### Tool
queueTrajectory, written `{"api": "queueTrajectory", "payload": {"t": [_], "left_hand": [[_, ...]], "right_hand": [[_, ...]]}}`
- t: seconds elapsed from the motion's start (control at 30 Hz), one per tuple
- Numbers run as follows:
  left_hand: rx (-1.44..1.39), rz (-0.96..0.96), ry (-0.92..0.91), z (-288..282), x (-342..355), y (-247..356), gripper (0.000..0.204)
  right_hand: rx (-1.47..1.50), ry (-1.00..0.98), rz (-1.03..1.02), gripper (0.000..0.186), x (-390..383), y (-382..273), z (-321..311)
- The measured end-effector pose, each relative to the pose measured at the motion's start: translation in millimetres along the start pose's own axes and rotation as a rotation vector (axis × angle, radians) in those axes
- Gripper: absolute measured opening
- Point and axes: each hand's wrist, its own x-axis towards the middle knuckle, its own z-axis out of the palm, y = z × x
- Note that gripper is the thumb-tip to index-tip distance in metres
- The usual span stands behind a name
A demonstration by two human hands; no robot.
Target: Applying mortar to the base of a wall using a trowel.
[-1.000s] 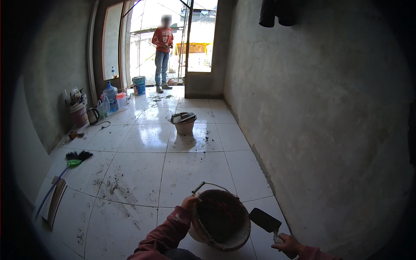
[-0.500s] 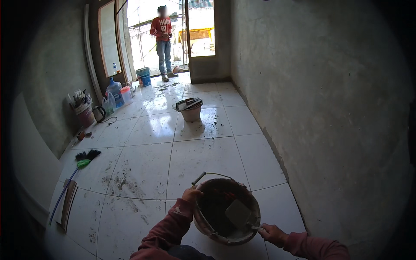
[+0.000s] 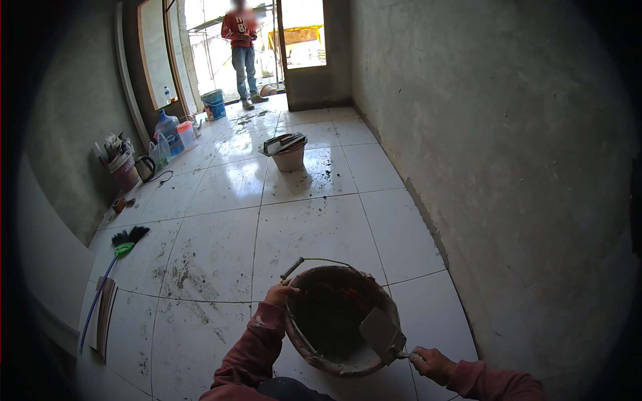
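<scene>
- Down at the head view's lower edge, the left hand [image 3: 279, 295] is closed on the rim of the mortar-caked bucket [image 3: 334, 321], tilting it on the white tiled floor [image 3: 221, 254].
- Just right of the bucket, the right hand [image 3: 431, 363] grips a trowel [image 3: 382, 333], blade inside the bucket.
- Beyond the bucket, a second pail [image 3: 289, 155] stands; a person [image 3: 243, 50] waits farther off at the doorway.

Bright doorway [image 3: 301, 33] backlight, floor [image 3: 221, 180] glare, dark vignette
</scene>
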Motion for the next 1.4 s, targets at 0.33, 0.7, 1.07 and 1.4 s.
{"api": "queueTrajectory", "payload": {"t": [0.33,0.7,1.07,1.4], "left_hand": [[-0.08,-0.113,0.01,-5.3,3.3,5.9,0.037],[-0.101,-0.105,0.131,-31.3,-15.7,-18.1,0.035],[-0.038,-0.015,0.26,40.6,-18.5,10.3,0.021],[0.104,0.08,0.27,55.3,-32.7,0.5,0.016]], "right_hand": [[-0.388,0.015,-0.158,0.023,-18.3,69.7,6.1],[-0.474,0.119,0.107,0.031,-76.6,114.0,-12.7],[-0.111,0.549,-0.106,0.023,-39.8,-13.5,-76.7],[-0.437,0.341,-0.193,0.032,-81.3,30.4,-32.9]]}}
